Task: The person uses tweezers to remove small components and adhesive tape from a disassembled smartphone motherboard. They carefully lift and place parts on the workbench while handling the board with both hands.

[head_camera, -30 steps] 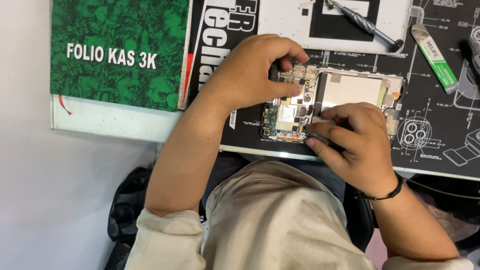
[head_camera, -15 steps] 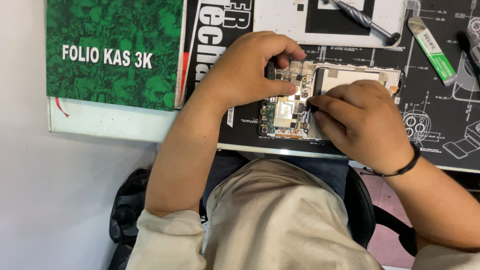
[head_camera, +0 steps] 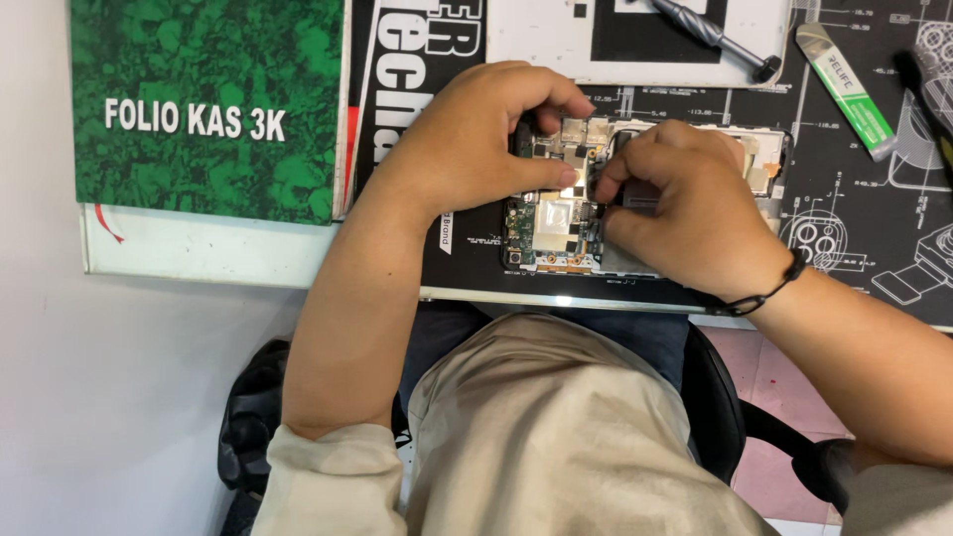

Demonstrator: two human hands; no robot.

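Note:
An opened phone (head_camera: pixel 556 223) lies on the black work mat (head_camera: pixel 854 228), its circuit board and metal shields exposed. My left hand (head_camera: pixel 476 134) grips the phone's left end, thumb pressed on the board. My right hand (head_camera: pixel 685 208) covers the phone's right half, fingers curled over a small dark part near the board's middle; what the fingertips pinch is hidden. A black cord bracelet rings my right wrist.
A green patterned folder (head_camera: pixel 208 99) lies at the left of the desk. A grey screwdriver (head_camera: pixel 710 35) rests on a white card at the top. A green and white tube (head_camera: pixel 844 89) lies at the upper right. A black chair sits below me.
My right hand has slid up and left over the phone, from its lower edge toward the board's middle. My left hand keeps its grip on the phone.

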